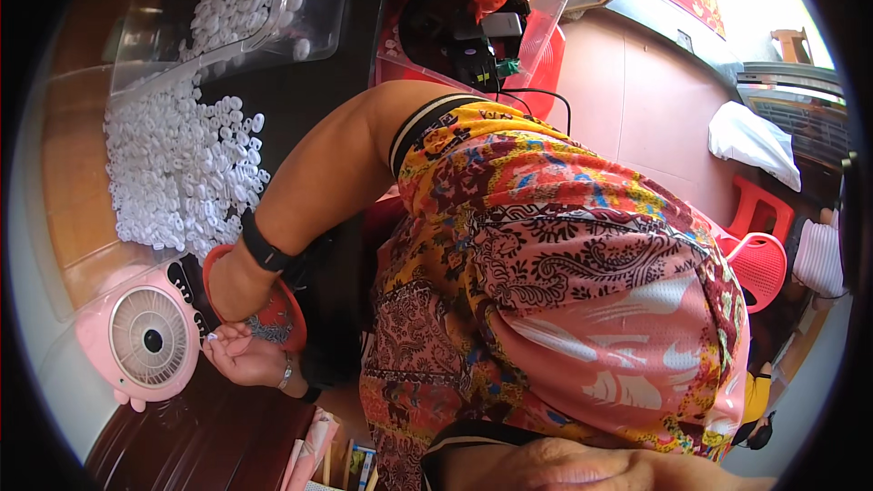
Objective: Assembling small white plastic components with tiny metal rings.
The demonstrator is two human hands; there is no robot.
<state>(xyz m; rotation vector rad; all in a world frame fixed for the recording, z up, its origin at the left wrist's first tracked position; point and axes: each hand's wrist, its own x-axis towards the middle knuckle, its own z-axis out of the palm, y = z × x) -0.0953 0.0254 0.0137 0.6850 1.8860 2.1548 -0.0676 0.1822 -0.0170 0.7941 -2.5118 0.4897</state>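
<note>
My left hand (247, 358), a bracelet on its wrist, is turned palm up with curled, closed fingers. A small pale spot shows at its fingertips, too tiny to name. My right hand (240, 285), below a black watch (262, 241), reaches down over an orange-red bowl (296, 335); its fingers are mostly hidden close to the left hand. Small grey pieces (271, 323) lie in the bowl. Beside the bowl spreads a large pile of small white oval plastic pieces (182, 173).
A pink fan (145, 336) stands close to my left hand. More white pieces fill a clear plastic tub (327, 32). A red bin (546, 64) with a black device (446, 18) and a cable sits beyond my right arm. Red plastic seats (762, 264) stand behind me.
</note>
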